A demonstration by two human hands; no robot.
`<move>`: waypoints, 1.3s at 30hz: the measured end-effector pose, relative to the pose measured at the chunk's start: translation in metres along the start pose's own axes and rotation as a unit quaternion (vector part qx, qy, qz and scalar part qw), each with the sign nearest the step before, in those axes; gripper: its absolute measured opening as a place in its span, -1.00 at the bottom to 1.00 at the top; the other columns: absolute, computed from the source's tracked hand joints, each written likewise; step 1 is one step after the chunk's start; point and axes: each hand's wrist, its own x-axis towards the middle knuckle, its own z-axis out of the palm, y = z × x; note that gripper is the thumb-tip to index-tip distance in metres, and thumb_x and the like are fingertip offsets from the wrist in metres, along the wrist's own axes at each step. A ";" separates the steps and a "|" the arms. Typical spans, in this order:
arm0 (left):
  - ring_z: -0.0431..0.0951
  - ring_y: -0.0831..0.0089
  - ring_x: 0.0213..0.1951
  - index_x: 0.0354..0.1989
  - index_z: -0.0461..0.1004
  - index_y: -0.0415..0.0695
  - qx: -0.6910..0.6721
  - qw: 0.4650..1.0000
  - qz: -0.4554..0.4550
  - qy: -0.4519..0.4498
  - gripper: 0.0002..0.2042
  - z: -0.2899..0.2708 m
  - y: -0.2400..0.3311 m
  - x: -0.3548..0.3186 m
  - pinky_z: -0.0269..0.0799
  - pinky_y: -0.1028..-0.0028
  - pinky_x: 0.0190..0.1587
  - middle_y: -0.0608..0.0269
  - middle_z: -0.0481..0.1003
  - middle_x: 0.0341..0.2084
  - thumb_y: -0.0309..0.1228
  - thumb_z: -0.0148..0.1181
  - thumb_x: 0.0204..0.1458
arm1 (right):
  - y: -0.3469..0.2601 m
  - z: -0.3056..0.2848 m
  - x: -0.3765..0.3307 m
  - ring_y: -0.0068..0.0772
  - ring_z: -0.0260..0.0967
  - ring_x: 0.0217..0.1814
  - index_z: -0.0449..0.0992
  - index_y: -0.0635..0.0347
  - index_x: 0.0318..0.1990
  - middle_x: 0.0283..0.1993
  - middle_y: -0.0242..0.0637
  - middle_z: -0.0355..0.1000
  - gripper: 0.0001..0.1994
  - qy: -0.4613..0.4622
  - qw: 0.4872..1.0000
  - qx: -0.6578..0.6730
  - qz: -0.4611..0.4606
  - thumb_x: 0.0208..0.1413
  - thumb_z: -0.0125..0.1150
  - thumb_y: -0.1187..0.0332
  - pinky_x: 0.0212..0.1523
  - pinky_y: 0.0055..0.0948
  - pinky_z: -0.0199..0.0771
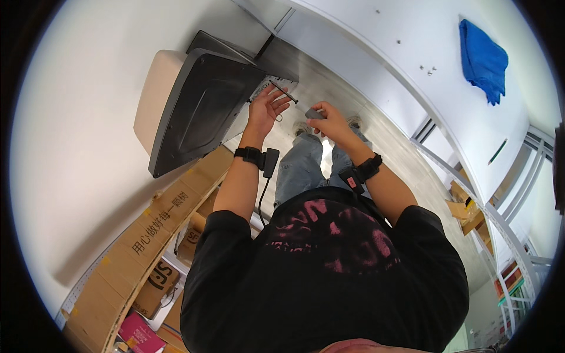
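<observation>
My left hand (266, 113) is raised in front of me, palm partly up and fingers curled. A thin dark rod (285, 93) lies across its fingers; the thumb's grip is hard to make out. A small ring (279, 118) shows just beneath that hand. To its right, my right hand (331, 122) pinches a small dark grey block (314, 114) between thumb and fingers. The block is close to the rod's lower end, and I cannot tell whether they touch. Left of my left hand stands a black plastic shell (203, 112) with a beige back part (158, 97).
A white table (406, 65) curves along the right, bearing a blue cloth (482, 62), several small screws (428, 70) and a dark pen-like stick (498, 151). Cardboard boxes (168, 215) stand at lower left. Black wrist straps (252, 156) with small devices and a cable are on my wrists.
</observation>
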 end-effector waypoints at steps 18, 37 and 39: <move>0.55 0.47 -0.22 -0.10 0.39 -0.03 0.206 0.977 -0.035 0.048 -0.83 -0.046 0.005 0.061 0.39 0.50 -0.26 0.28 0.53 -0.23 -0.31 0.00 0.18 | 0.038 0.035 0.038 -0.65 0.23 -0.63 0.38 0.19 0.09 -0.47 -0.42 0.38 -0.54 0.080 0.995 0.058 0.034 0.04 0.23 0.24 -0.65 -0.65 0.12; 0.53 0.53 -0.33 -0.14 0.42 -0.06 0.152 0.985 -0.011 0.079 -0.85 -0.042 0.001 0.062 0.39 0.54 -0.32 0.28 0.54 -0.26 -0.37 0.03 0.16 | 0.023 0.023 0.051 -0.67 0.19 -0.62 0.39 0.17 0.07 -0.47 -0.41 0.41 -0.53 0.046 0.994 0.061 0.073 0.01 0.25 0.20 -0.65 -0.63 0.13; 0.53 0.53 -0.33 -0.15 0.42 -0.05 0.149 0.986 -0.011 0.079 -0.86 -0.042 0.001 0.062 0.39 0.54 -0.32 0.28 0.54 -0.26 -0.37 0.03 0.16 | 0.023 0.022 0.051 -0.67 0.19 -0.63 0.40 0.17 0.07 -0.47 -0.41 0.40 -0.54 0.042 0.994 0.064 0.076 0.01 0.25 0.20 -0.65 -0.63 0.12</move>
